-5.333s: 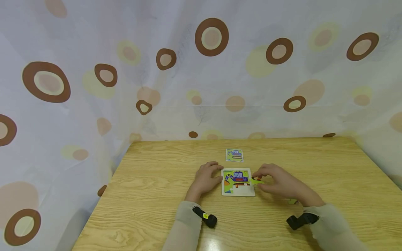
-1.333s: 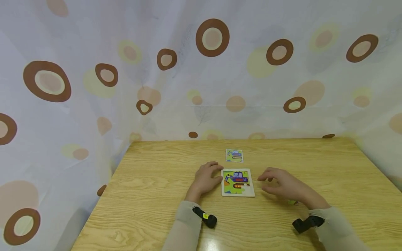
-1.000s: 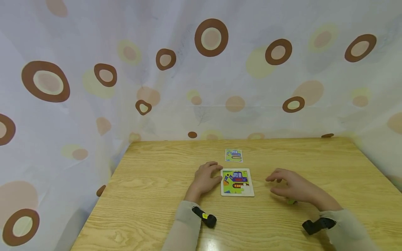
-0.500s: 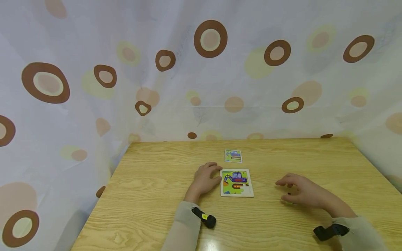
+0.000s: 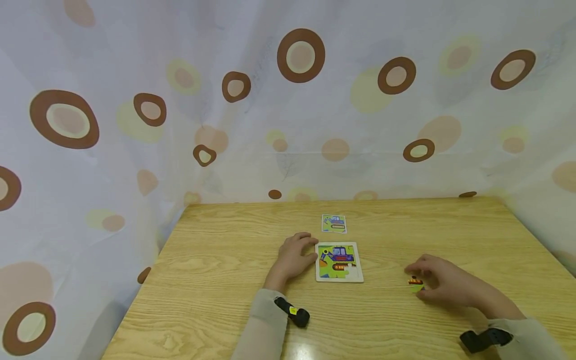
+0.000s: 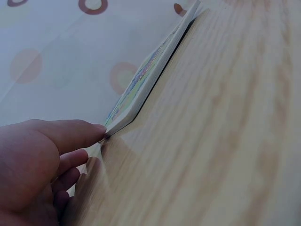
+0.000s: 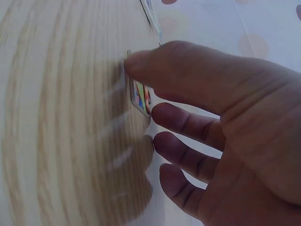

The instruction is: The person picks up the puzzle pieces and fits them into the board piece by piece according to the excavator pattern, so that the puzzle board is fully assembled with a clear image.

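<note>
A square jigsaw puzzle in a white frame point(image 5: 337, 278) lies on the table, showing a blue digger; its lower right corner is bare white. My left hand point(image 5: 294, 257) rests at the frame's left side, and its straight thumb point(image 6: 84, 134) touches the frame's edge in the left wrist view. To the right, my right hand point(image 5: 450, 282) holds a loose puzzle piece point(image 5: 416, 288), green with an orange and dark band, between thumb and fingers low over the wood. In the right wrist view the thumb covers part of the puzzle piece point(image 7: 140, 96).
A small picture card point(image 5: 334, 224) of the same digger lies behind the frame. The wooden table point(image 5: 216, 280) meets a hanging cloth point(image 5: 252, 120) with brown rings along its back and left. Each wrist bears a black camera strap.
The right hand first set a green piece into the frame, then let go and drew away rightward. It now has its fingers round the remaining loose piece. The left hand has stayed put.
</note>
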The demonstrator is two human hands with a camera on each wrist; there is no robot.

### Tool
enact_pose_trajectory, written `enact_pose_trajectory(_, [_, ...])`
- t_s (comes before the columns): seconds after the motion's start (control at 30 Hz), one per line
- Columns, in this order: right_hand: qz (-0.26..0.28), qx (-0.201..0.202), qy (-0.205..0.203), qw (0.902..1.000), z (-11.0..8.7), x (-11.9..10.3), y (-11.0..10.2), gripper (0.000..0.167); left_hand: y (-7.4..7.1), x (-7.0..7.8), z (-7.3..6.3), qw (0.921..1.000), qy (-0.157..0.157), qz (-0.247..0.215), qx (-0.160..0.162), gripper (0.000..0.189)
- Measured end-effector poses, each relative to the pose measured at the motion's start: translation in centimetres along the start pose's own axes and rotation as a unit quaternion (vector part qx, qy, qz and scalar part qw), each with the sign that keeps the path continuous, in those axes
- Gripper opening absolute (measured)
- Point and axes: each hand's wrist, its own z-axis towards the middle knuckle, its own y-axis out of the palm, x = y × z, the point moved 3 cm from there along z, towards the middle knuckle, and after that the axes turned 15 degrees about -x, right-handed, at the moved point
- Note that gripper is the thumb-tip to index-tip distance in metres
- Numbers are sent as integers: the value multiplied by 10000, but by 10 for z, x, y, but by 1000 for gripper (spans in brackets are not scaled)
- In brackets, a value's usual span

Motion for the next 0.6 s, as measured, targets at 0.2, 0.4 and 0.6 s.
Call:
enact_pose_trajectory(0.2, [205,-20,-110,9997,-1,2,1,43,-1,0,0,10000,5,-24,2,37])
enact_pose_trajectory(0.4, [405,-119,-75,9991,0,4,4,39,0,-1,0,10000,4,1,5,37])
enact_pose_trajectory(0.6, [471,-26,-314,9984,0,1,2,32,0,-1,0,10000,1,60,-23,37])
